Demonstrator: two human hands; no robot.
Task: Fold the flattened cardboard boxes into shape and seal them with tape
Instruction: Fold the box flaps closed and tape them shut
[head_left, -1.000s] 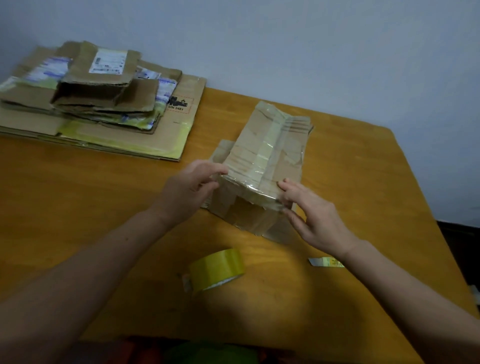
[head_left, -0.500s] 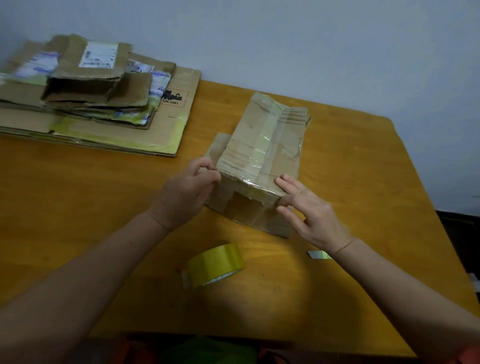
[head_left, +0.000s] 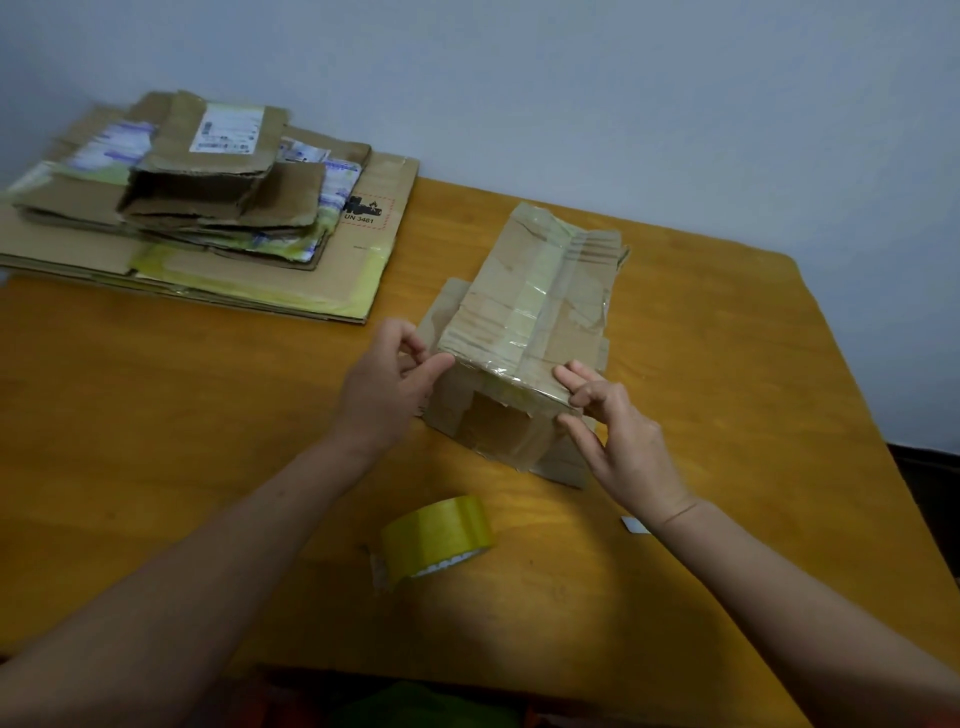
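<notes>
Right hand (head_left: 623, 436) has curled onto the box (head_left: 524, 306), whose length points away.

Both bare forearms reach forward. The left hand (head_left: 387, 389) pinches the near left corner of the taped brown cardboard box (head_left: 524, 312) between thumb and fingers; the right hand (head_left: 623, 436), fingers bent, grips its near right corner.

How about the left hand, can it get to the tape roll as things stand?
Probably yes: the tape roll lies on the table nearer the person than the left hand, nothing between them. That hand grips the box, though, and would have to let go first.
</notes>
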